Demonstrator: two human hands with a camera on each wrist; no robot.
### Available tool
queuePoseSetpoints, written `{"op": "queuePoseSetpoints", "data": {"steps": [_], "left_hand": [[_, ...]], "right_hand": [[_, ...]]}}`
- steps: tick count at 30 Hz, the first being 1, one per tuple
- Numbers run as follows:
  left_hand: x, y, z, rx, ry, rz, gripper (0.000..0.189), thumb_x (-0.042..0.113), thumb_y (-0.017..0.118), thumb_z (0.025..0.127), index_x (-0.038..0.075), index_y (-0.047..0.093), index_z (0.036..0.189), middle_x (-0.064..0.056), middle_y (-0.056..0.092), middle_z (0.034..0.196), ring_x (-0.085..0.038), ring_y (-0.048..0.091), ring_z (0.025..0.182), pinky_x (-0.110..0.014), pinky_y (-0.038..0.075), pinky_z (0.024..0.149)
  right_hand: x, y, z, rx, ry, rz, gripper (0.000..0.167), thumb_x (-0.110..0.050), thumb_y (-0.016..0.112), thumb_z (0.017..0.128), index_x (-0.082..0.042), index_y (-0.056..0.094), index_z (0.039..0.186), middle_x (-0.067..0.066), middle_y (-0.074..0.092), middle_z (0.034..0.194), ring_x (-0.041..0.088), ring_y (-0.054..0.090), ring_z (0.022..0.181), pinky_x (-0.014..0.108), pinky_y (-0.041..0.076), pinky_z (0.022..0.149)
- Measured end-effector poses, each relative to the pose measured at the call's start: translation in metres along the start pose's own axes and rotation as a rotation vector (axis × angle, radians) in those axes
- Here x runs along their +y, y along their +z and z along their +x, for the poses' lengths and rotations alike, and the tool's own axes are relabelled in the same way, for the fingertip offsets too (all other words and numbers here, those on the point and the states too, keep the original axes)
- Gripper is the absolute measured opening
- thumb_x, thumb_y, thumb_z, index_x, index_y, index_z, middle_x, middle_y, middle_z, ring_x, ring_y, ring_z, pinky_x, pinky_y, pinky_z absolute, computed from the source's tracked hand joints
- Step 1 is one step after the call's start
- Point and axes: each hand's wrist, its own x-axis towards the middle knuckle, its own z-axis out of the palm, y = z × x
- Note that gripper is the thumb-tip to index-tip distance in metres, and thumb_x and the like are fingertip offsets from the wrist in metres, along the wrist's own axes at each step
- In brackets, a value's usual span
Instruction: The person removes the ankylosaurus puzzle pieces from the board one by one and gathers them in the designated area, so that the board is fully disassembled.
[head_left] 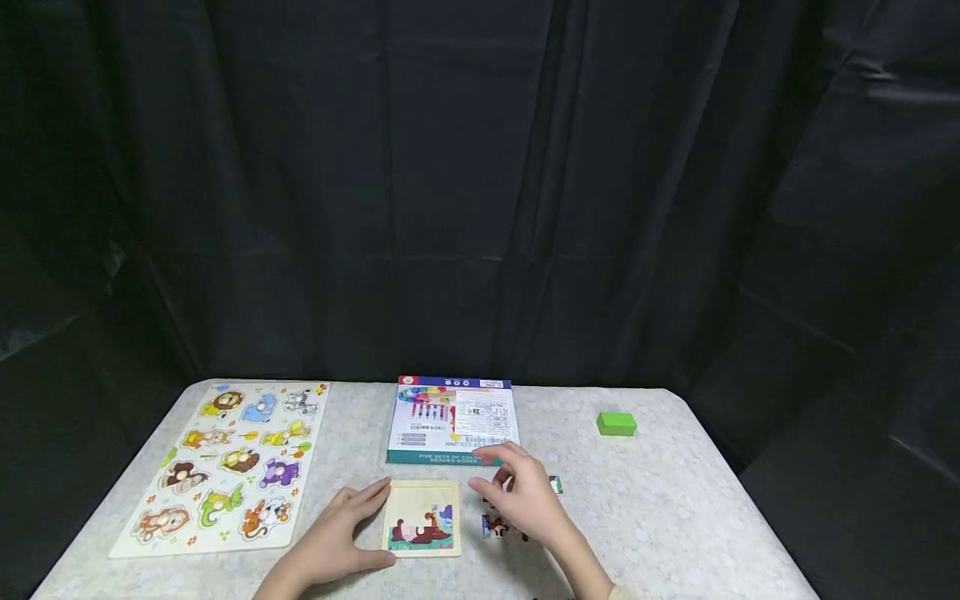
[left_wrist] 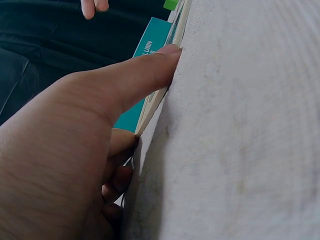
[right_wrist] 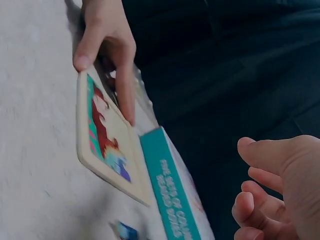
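Observation:
A small square wooden puzzle frame (head_left: 405, 503) lies on the table, its lower part filled with picture pieces in brown, green and purple. My left hand (head_left: 336, 535) grips the frame's left side, thumb at the near corner and index finger at the far one. To the right, my right hand (head_left: 527, 497) hovers over loose puzzle pieces (head_left: 493, 526), its fingers loosely bent with nothing between them. Part of those pieces is hidden beneath this hand. In the right wrist view, a blue loose piece (right_wrist: 128, 231) lies beside the frame.
Behind the frame lies a flat cardboard box (head_left: 423, 435) with a teal side. On the left is a large animal puzzle board (head_left: 247, 518). A green block (head_left: 617, 424) sits at the back right. A dark curtain (head_left: 465, 208) hangs behind the table.

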Motion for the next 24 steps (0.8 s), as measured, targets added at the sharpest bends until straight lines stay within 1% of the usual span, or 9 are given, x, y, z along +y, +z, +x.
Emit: {"op": "queuePoseSetpoints", "data": {"steps": [5,10,15,18,21,24], "left_hand": [[0.001,-0.001,0.000,0.006,0.003,-0.006,0.104,0.058,0.090,0.076,0.011,0.050,0.159,0.000,0.049,0.163,-0.004,0.041,0.101,-0.041,0.047,0.099],[0.001,-0.002,-0.001,-0.005,0.010,-0.010,0.104,0.059,0.090,0.076,0.010,0.050,0.159,0.000,0.047,0.165,-0.004,0.041,0.102,-0.039,0.047,0.099],[0.000,-0.002,-0.001,-0.004,0.022,-0.010,0.103,0.059,0.089,0.077,0.008,0.051,0.158,-0.001,0.046,0.166,-0.004,0.041,0.101,-0.038,0.046,0.098],[0.000,-0.001,0.000,0.000,0.013,-0.009,0.103,0.060,0.089,0.076,0.009,0.051,0.157,-0.001,0.046,0.166,-0.003,0.040,0.101,-0.037,0.046,0.098],[0.001,0.000,0.000,0.008,0.005,-0.012,0.103,0.060,0.089,0.075,0.010,0.052,0.157,-0.001,0.048,0.165,-0.003,0.041,0.103,-0.039,0.047,0.100],[0.001,0.000,0.000,0.018,0.007,-0.011,0.103,0.059,0.090,0.075,0.010,0.052,0.157,-0.002,0.049,0.164,-0.004,0.043,0.105,-0.041,0.047,0.102]], "right_hand": [[0.003,0.017,0.002,-0.047,-0.041,0.013,0.033,-0.020,0.080,0.096,-0.003,0.074,0.124,0.012,0.069,0.107,0.004,0.058,0.070,0.023,0.051,0.062],[0.012,0.029,0.000,-0.090,-0.043,0.009,0.033,-0.020,0.081,0.096,-0.001,0.075,0.122,0.008,0.071,0.103,0.003,0.057,0.070,0.022,0.050,0.062],[0.023,0.036,-0.003,-0.135,-0.044,-0.054,0.028,-0.024,0.081,0.096,-0.006,0.077,0.117,-0.004,0.069,0.096,0.003,0.054,0.075,0.023,0.048,0.066],[0.030,0.038,-0.005,-0.150,-0.049,-0.076,0.024,-0.024,0.081,0.095,-0.007,0.078,0.113,-0.008,0.067,0.092,0.003,0.052,0.076,0.023,0.047,0.067],[0.037,0.040,-0.005,-0.149,-0.070,-0.108,0.021,-0.025,0.082,0.095,-0.010,0.079,0.110,-0.009,0.067,0.092,0.003,0.052,0.079,0.023,0.048,0.069],[0.041,0.041,-0.007,-0.150,-0.106,-0.162,0.019,-0.027,0.081,0.095,-0.014,0.080,0.109,-0.012,0.067,0.095,0.005,0.049,0.082,0.022,0.045,0.071]]}}
